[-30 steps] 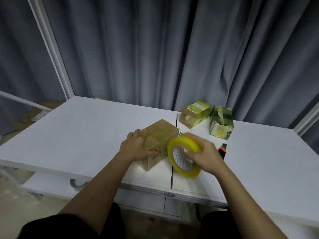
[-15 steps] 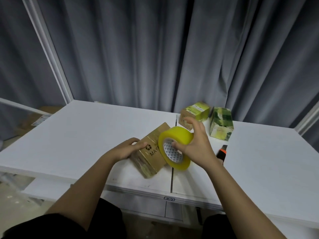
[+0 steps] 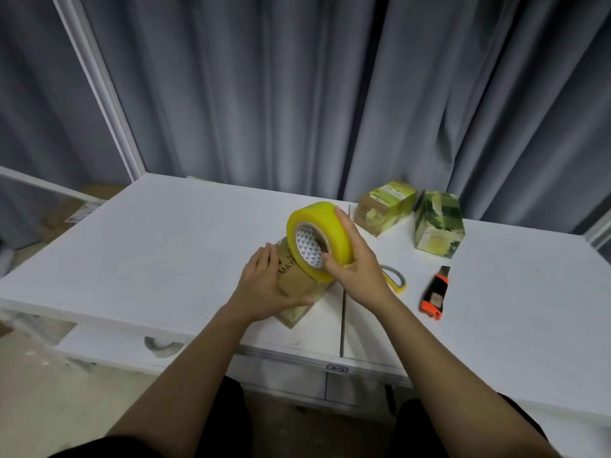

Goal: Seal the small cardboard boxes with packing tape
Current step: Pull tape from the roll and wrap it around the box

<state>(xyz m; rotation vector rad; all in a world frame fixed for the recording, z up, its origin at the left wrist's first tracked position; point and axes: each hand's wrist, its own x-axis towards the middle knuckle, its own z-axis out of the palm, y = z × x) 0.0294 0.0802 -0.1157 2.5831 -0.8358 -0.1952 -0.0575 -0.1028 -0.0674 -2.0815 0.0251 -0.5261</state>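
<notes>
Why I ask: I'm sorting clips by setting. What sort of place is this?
Probably a makeshift packing station in a curtained booth: a white table against grey curtains, a yellow tape roll, an orange utility knife and small cardboard boxes.

Both forearms reach forward, converging. Left hand (image 3: pixel 264 285) lies over the box (image 3: pixel 296 284), thumb clamped along its near edge. Right hand (image 3: pixel 358 269) grips the tape roll (image 3: pixel 327 226) (thumb at core, fingers over rim).

Dim, soft overhead light; wide-angle edges bend, slightly blurred perhaps.
</notes>
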